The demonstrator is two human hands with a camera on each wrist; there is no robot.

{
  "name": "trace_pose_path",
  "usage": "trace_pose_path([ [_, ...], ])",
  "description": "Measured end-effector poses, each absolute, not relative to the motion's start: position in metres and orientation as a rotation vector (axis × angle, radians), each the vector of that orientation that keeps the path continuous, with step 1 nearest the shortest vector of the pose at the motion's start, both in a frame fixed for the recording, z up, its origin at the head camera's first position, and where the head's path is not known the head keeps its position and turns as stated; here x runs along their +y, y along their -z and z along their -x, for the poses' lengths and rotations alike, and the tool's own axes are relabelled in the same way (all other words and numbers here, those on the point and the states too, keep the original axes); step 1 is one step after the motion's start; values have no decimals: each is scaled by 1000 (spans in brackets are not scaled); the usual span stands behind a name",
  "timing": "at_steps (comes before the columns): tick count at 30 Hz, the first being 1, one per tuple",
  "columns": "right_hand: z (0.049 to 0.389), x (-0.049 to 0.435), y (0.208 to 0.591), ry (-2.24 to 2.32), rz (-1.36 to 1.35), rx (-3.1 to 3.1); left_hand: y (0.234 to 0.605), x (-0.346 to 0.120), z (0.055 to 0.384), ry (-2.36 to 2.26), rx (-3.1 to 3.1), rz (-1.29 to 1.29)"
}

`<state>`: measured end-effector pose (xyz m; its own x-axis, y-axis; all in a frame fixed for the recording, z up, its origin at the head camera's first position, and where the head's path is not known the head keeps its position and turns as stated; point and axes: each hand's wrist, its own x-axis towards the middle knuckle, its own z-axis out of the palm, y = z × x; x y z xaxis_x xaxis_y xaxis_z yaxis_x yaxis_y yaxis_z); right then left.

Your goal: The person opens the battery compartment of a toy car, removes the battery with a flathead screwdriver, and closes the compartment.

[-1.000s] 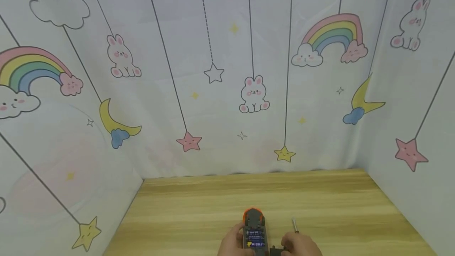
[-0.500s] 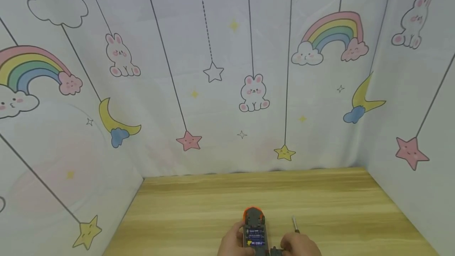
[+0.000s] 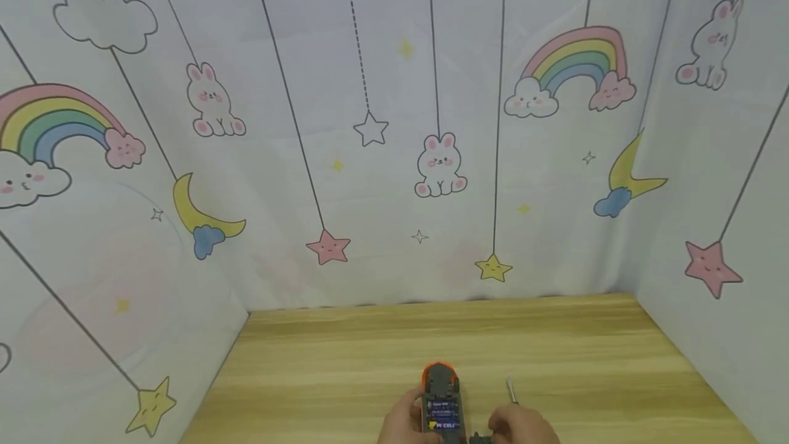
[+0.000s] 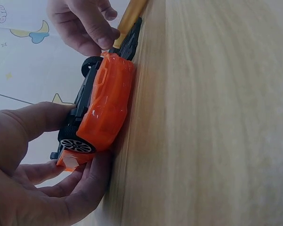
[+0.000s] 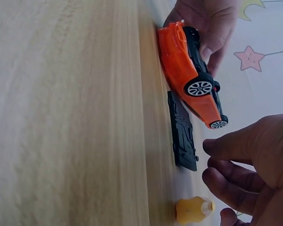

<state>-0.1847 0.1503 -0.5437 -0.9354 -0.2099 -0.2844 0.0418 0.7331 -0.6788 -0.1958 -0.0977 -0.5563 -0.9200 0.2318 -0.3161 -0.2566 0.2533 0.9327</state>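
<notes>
Shifted slightly nearer, the black cover (image 5: 182,134) lies beside parted, empty right fingers (image 5: 231,192), while left fingers (image 4: 88,190) grip the toy car (image 4: 107,101), batteries (image 3: 442,414) exposed.

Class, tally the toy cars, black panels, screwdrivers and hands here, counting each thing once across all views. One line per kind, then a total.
Car: 1
Panel: 1
Screwdriver: 1
Hands: 2 (left hand, right hand)
Total: 5
</notes>
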Motion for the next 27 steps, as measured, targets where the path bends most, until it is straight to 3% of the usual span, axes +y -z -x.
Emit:
trace_pose_path([
  [19,185,184,548,1176,92,2811,559,-99,194,-1805,2071,-40],
  [27,190,191,548,1014,-59,2816,556,-98,194,-1801,2055,-33],
])
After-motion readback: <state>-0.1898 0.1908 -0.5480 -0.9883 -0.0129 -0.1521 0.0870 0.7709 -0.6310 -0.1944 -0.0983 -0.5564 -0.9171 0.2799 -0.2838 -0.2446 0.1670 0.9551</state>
